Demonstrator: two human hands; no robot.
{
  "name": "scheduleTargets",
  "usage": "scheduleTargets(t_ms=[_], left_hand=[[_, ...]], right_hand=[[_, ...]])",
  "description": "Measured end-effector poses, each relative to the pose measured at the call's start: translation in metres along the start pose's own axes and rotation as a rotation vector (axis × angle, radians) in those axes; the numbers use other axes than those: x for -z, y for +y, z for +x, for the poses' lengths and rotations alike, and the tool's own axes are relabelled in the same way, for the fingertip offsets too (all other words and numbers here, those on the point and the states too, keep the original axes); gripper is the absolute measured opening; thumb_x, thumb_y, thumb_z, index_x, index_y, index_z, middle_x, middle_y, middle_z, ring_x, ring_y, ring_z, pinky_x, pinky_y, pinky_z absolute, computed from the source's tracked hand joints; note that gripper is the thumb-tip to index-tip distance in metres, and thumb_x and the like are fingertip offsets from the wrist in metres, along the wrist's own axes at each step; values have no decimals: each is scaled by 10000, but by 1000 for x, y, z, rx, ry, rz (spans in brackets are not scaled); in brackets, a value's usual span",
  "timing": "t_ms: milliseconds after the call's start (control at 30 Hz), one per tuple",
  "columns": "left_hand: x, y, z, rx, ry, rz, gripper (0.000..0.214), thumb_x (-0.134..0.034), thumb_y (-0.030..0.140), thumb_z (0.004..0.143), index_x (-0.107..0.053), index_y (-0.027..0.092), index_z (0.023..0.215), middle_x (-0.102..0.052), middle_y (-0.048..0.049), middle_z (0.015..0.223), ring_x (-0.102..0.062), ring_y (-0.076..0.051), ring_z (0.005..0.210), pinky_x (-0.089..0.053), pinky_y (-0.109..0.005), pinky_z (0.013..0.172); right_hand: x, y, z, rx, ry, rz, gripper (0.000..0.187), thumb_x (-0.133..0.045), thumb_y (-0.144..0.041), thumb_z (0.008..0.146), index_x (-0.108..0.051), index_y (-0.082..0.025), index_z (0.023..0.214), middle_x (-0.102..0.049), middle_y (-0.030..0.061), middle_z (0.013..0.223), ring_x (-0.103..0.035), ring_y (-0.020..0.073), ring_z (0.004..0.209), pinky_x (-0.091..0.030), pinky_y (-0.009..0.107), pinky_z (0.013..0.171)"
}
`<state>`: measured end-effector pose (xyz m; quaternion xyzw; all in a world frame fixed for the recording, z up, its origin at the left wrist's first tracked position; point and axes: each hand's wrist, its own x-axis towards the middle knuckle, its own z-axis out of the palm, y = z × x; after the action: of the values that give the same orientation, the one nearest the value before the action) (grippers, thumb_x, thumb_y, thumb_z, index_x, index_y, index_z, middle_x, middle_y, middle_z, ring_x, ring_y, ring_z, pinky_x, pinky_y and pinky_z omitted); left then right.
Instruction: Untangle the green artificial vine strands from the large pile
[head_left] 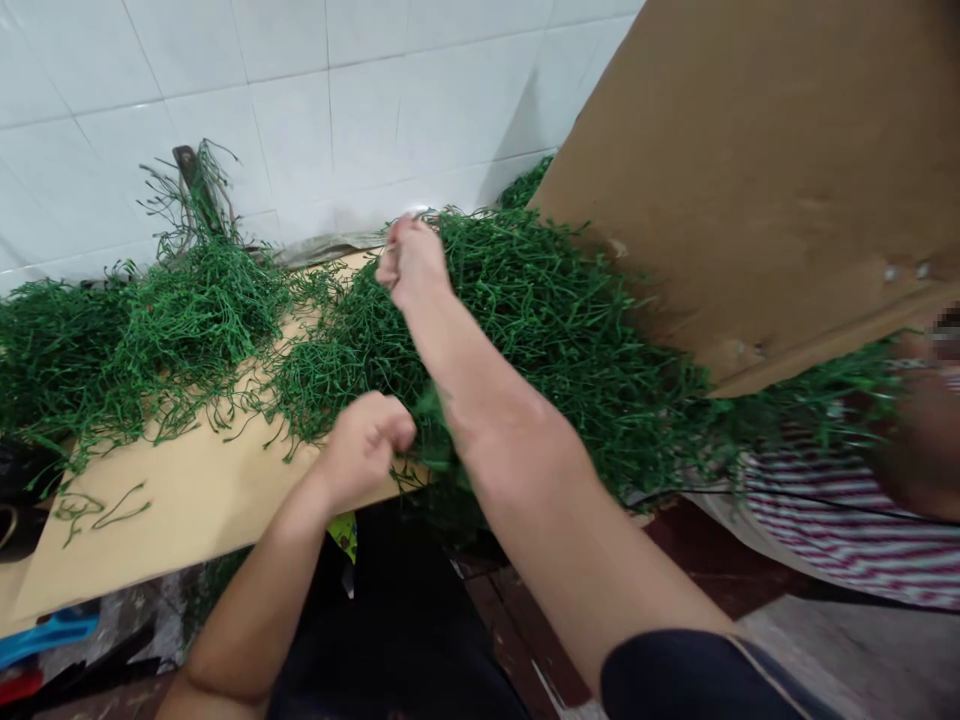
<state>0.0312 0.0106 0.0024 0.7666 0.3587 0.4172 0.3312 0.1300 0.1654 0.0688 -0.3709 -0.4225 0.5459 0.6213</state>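
Observation:
A big heap of thin green plastic strands [555, 320] lies on a tan cardboard sheet [187, 500] against a white tiled wall. My right hand [411, 262] is raised over the heap, fingers pinched on a strand at its top. My left hand [367, 440] is closed in a fist at the heap's near edge, gripping a bunch of the green strands. A second, smaller pile of the same strands [127, 330] lies to the left.
A large brown cardboard panel [757, 170] leans over the heap at the right. Another person in a striped shirt [847, 520] sits at the far right. A dark tool handle [191, 180] sticks up behind the left pile. Loose strands [97, 510] lie on the sheet.

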Motion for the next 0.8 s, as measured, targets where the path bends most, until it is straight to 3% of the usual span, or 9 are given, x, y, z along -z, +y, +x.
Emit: scheduleTargets(t_ms=[67, 100, 200, 233, 300, 367, 500, 667, 800], left_hand=[[-3, 0, -5, 29, -125, 42, 356, -415, 312, 856, -447, 177, 528, -459, -6, 566, -429, -122, 605, -349, -274, 629], [-1, -3, -3, 104, -89, 40, 334, -436, 314, 843, -476, 173, 542, -481, -8, 584, -448, -121, 610, -359, -269, 627], [13, -23, 13, 350, 219, -34, 170, -573, 321, 755, -604, 154, 767, -601, -29, 760, -532, -132, 718, -408, -267, 712], [19, -28, 20, 396, 316, -77, 212, -604, 322, 732, -611, 146, 850, -629, -48, 852, -553, -138, 770, -417, -269, 741], [31, -33, 31, 430, 470, -196, 337, -625, 356, 724, -596, 140, 981, -640, -86, 1028, -579, -144, 855, -430, -266, 766], [38, -29, 36, 426, 541, -331, 410, -581, 449, 762, -588, 146, 1038, -631, -105, 1118, -598, -148, 895, -445, -258, 752], [35, -15, 38, 430, 498, -495, 501, -534, 573, 770, -598, 152, 1033, -659, -102, 1081, -624, -146, 863, -464, -236, 692], [16, -14, 45, 424, 360, -438, 325, -602, 467, 772, -592, 144, 814, -627, -11, 719, -531, -74, 599, -380, -196, 541], [12, -19, 47, 370, 428, -443, 254, -627, 400, 770, -548, 159, 777, -518, 32, 653, -444, -54, 551, -328, -194, 504]], right_hand=[[10, -9, 7, 43, 62, 102, 362, -344, -442, 933, -288, -205, 665, -243, -92, 479, -172, 26, 367, -144, 170, 361], [12, -12, 5, 60, 40, 142, 362, -373, -456, 922, -313, -205, 667, -244, -92, 470, -184, 27, 372, -168, 168, 366], [8, -17, -11, 59, -192, 126, 364, -385, -488, 910, -395, -203, 682, -234, -94, 437, -240, 29, 391, -271, 164, 412], [5, -16, -18, 50, -269, 97, 370, -371, -489, 914, -413, -200, 688, -251, -94, 435, -270, 28, 398, -308, 165, 437], [-1, -13, -31, 42, -380, 47, 373, -368, -475, 918, -435, -190, 687, -308, -88, 445, -339, 28, 418, -370, 174, 493], [-5, -8, -37, 53, -436, 9, 362, -401, -451, 912, -449, -184, 671, -345, -81, 451, -388, 34, 436, -398, 181, 524], [-8, -1, -40, 59, -469, -23, 331, -456, -417, 894, -483, -179, 664, -380, -75, 449, -433, 42, 455, -397, 176, 531], [-14, 4, -42, 29, -503, -14, 311, -469, -395, 889, -509, -177, 671, -407, -73, 449, -453, 45, 460, -397, 173, 533], [-14, 7, -43, -5, -513, -25, 325, -473, -428, 878, -524, -172, 683, -459, -60, 477, -492, 52, 484, -400, 178, 531]])
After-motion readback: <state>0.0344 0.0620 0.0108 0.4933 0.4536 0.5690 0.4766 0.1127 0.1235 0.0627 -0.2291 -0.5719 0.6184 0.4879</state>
